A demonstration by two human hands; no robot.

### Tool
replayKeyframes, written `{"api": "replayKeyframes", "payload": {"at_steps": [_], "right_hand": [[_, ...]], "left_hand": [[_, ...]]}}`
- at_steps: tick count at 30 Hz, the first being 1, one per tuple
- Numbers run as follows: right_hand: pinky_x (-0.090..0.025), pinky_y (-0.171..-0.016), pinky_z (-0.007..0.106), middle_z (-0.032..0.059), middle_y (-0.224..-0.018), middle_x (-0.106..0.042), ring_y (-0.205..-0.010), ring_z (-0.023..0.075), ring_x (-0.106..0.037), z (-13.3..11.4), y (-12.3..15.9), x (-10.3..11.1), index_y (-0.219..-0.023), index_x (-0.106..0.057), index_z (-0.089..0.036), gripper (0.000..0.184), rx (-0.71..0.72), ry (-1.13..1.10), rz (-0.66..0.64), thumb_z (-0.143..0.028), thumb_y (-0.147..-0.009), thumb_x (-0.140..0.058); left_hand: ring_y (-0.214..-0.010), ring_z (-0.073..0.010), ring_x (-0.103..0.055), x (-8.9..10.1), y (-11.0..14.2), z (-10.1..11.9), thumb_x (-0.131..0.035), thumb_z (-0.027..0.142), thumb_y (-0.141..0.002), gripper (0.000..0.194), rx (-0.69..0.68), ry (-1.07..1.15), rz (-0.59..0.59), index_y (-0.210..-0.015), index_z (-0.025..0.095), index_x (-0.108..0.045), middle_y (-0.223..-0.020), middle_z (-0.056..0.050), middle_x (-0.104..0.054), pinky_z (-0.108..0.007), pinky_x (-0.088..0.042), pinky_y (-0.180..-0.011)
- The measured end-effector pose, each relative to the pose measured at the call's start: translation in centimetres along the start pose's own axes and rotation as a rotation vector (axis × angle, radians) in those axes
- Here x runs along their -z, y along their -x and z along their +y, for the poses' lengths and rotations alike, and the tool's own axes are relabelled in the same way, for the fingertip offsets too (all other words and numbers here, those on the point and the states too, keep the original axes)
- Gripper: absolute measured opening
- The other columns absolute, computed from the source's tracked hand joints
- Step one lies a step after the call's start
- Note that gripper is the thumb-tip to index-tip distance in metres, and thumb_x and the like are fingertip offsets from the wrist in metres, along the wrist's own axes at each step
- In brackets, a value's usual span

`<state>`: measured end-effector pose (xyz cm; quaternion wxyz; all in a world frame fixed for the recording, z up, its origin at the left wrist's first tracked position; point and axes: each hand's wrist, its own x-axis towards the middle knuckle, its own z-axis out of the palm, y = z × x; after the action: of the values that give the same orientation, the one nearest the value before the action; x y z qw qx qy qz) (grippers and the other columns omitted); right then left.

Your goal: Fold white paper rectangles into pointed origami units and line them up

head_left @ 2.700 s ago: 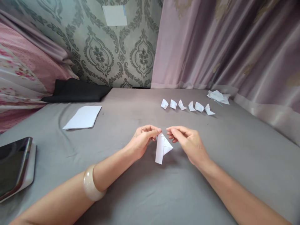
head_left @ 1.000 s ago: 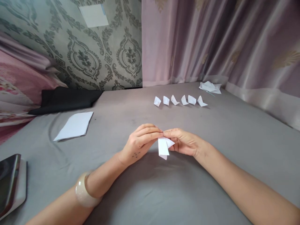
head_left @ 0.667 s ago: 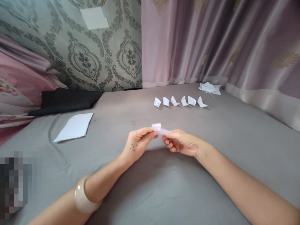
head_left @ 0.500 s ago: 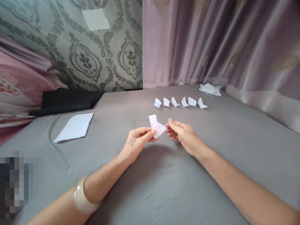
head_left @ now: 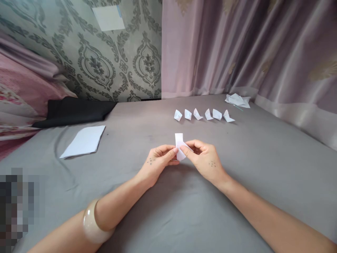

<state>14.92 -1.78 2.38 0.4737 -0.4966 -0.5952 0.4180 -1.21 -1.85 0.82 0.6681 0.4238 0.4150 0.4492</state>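
A small folded piece of white paper [head_left: 179, 142] is held just above the grey sheet [head_left: 168, 211], at the centre of the view. My left hand [head_left: 157, 164] pinches its lower left side with thumb and fingers. My right hand [head_left: 203, 159] pinches its right side, fingers curled over a fold. One narrow flap sticks up above both hands. A pale bangle [head_left: 91, 222] sits on my left forearm.
A row of several small folded paper pieces [head_left: 204, 114] lies farther back. A loose heap of paper scraps [head_left: 238, 100] is at the back right by the curtain. A flat white sheet [head_left: 83, 141] lies at left, near black cloth [head_left: 75, 109].
The paper was turned over: its long flap pointed down earlier and now points up. Both hands have closed in on it again, and my right hand has rolled knuckles-up.
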Motion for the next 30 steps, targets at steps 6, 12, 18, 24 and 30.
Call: {"api": "replayKeyframes", "payload": {"at_steps": [6, 12, 18, 24, 30], "right_hand": [[-0.046, -0.062, 0.026, 0.0001, -0.074, -0.068, -0.065, 0.0129, -0.058, 0.06, 0.67, -0.62, -0.077, -0.069, -0.021, 0.016, 0.056, 0.158, 0.025, -0.034, -0.082, -0.062], [-0.049, -0.065, 0.026, 0.0017, -0.082, -0.07, -0.073, 0.0143, -0.063, -0.39, 0.97, -0.53, -0.085, -0.067, -0.02, 0.012, 0.095, 0.14, 0.012, -0.026, -0.083, -0.057], [-0.049, -0.061, 0.024, 0.0018, -0.079, -0.068, -0.068, 0.013, -0.062, -0.41, 0.9, -0.4, -0.085, -0.065, -0.019, 0.009, 0.156, 0.173, 0.085, -0.021, -0.08, -0.057], [-0.047, -0.058, 0.024, -0.0004, -0.071, -0.062, -0.061, 0.0108, -0.057, -0.33, 0.8, -0.36, -0.086, -0.065, -0.019, 0.008, 0.191, 0.154, 0.074, -0.025, -0.081, -0.061], [-0.044, -0.056, 0.024, -0.0006, -0.077, -0.06, -0.061, 0.0094, -0.054, -0.52, 0.94, -0.66, -0.083, -0.065, -0.02, 0.005, 0.305, 0.158, 0.103, -0.024, -0.083, -0.062]], "left_hand": [[-0.081, -0.0141, -0.064, -0.15, -0.22, 0.16, -0.073, 0.031, -0.077, 0.018, -0.073, 0.134, 0.062, -0.089, 0.017, -0.073, -0.087, -0.003, -0.068, -0.026, -0.058, -0.069], [-0.08, -0.0117, -0.064, -0.03, -0.58, 0.21, -0.07, 0.029, -0.08, 0.016, -0.094, 0.199, 0.015, -0.087, 0.015, -0.072, -0.084, -0.003, -0.069, -0.025, -0.056, -0.077], [-0.084, -0.014, -0.065, 0.0, -0.21, 0.13, -0.065, 0.032, -0.085, 0.019, -0.133, 0.099, -0.03, -0.092, 0.016, -0.072, -0.089, -0.005, -0.071, -0.028, -0.056, -0.081], [-0.081, -0.0141, -0.066, -0.04, -0.1, -0.1, -0.064, 0.033, -0.085, 0.021, -0.146, 0.062, -0.063, -0.094, 0.016, -0.071, -0.09, -0.005, -0.071, -0.03, -0.056, -0.08], [-0.075, -0.0144, -0.067, -0.16, 0.01, 0.08, -0.07, 0.033, -0.08, 0.02, -0.104, 0.106, -0.033, -0.092, 0.017, -0.069, -0.08, -0.002, -0.07, -0.033, -0.058, -0.077]]}}
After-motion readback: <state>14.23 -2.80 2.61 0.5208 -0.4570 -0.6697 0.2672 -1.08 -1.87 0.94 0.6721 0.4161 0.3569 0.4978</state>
